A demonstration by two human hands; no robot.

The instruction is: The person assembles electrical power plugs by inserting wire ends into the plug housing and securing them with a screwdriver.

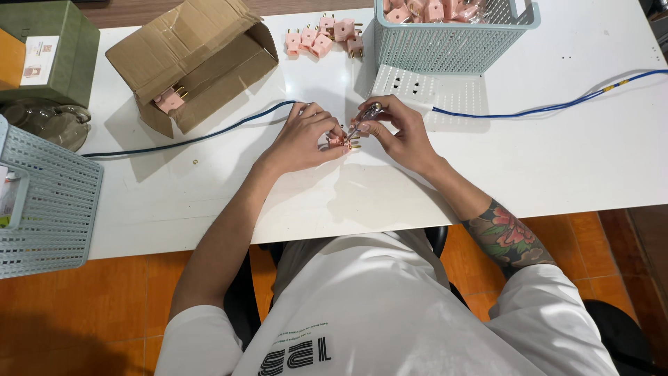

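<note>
While both hands meet at the table's middle, I see a pink plug [339, 141] pinched in the left hand [303, 138] and a small metal tool [365, 117] gripped in the right hand [398, 134], tip at the plug.
Near edge first: white table [209, 202] bare here; I judge the tool could slip off the small plug since only fingertips steady it. Blue cable [209, 132] runs just behind the hands and could snag a wrist. Farther back: open cardboard box [191, 59], loose pink plugs [323, 36], mesh basket [445, 42] crowding the reach.
</note>
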